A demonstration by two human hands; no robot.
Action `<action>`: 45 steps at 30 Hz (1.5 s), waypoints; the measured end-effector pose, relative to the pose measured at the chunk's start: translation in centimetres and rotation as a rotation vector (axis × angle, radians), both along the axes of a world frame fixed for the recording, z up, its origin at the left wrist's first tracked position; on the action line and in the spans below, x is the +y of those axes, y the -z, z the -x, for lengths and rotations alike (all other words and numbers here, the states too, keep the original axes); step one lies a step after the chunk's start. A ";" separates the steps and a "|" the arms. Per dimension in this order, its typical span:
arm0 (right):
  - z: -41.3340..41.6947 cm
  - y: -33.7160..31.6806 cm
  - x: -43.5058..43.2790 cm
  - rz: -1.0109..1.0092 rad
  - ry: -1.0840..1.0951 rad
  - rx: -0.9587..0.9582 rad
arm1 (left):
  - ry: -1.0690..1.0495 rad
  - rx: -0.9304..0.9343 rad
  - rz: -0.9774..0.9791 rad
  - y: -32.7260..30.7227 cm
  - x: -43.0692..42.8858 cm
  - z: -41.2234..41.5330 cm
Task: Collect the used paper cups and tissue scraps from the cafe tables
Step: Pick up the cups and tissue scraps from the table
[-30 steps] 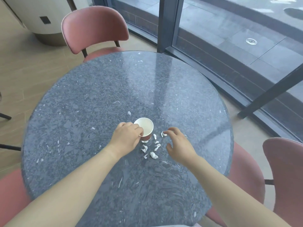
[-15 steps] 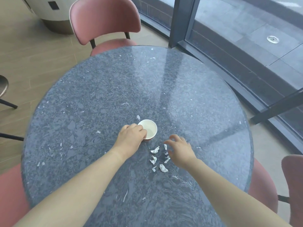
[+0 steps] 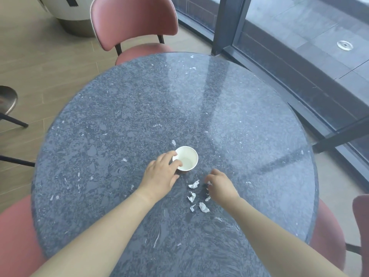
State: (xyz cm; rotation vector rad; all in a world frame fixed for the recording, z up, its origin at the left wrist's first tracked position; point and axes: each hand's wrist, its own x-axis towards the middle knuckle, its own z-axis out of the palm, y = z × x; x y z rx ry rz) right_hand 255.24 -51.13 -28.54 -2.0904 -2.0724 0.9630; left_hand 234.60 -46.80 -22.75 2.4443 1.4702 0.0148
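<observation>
Head view: the left hand (image 3: 159, 177) grips the paper cup (image 3: 187, 159) at its near rim; the cup stands upright on the table (image 3: 119, 120). The right hand (image 3: 220, 185) curls over the tissue scraps (image 3: 193, 184), but I cannot tell whether it pinches one. I judge this the gathering step: next, pinch each scrap and drop it into the cup. Compared with a second ago, the left hand keeps its hold, and the right hand has drawn back from beside the cup.

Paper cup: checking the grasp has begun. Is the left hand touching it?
Touching. The head view shows the left hand curled round the paper cup, fingers on its rim and side, no gap.
</observation>
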 end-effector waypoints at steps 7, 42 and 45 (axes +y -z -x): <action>0.5 -4.3 0.6 -0.267 0.114 0.178 | 0.008 -0.055 0.044 -0.5 -0.2 -0.3; -1.0 -4.7 -3.9 -0.223 0.023 0.157 | -0.071 -0.067 0.035 0.1 -4.3 -0.8; -1.1 -3.9 -3.8 -0.190 -0.013 0.139 | -0.080 -0.090 0.024 0.2 -3.9 -1.1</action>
